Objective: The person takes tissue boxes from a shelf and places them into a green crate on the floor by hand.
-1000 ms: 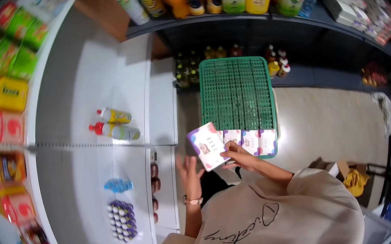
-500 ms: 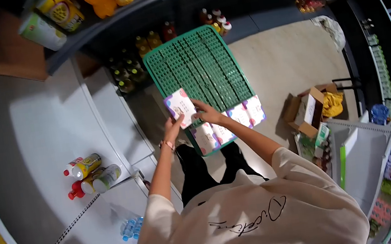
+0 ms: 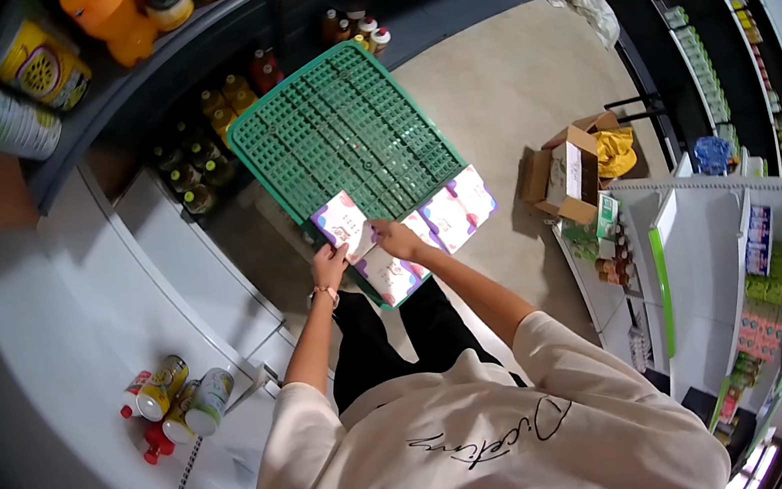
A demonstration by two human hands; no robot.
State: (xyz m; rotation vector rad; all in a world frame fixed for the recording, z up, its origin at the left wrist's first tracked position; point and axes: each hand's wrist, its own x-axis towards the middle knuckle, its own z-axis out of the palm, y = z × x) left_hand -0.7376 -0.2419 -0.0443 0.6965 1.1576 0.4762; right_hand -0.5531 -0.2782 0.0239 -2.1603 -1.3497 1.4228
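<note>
A white box with purple and pink patterns [image 3: 339,222] is at the near left part of the green crate [image 3: 344,130], its lower edge in the fingers of my left hand [image 3: 330,264]. My right hand [image 3: 397,238] is at the box's right side, fingers bent against it. Several similar boxes [image 3: 458,211] lie in a row along the near edge of the crate's slatted green surface. The right hand partly covers the boxes in the middle of that row.
Dark shelves with bottles [image 3: 115,18] curve across the top. More bottles [image 3: 196,172] stand low behind the crate. Cans and bottles [image 3: 171,399] are on the white shelf at left. An open cardboard box [image 3: 571,175] sits on the floor at right, beside stocked shelving [image 3: 698,269].
The view has swung to the right. The patterned box, earlier held up over the crate's near edge, is now lower, at the left end of the row, with both hands at it.
</note>
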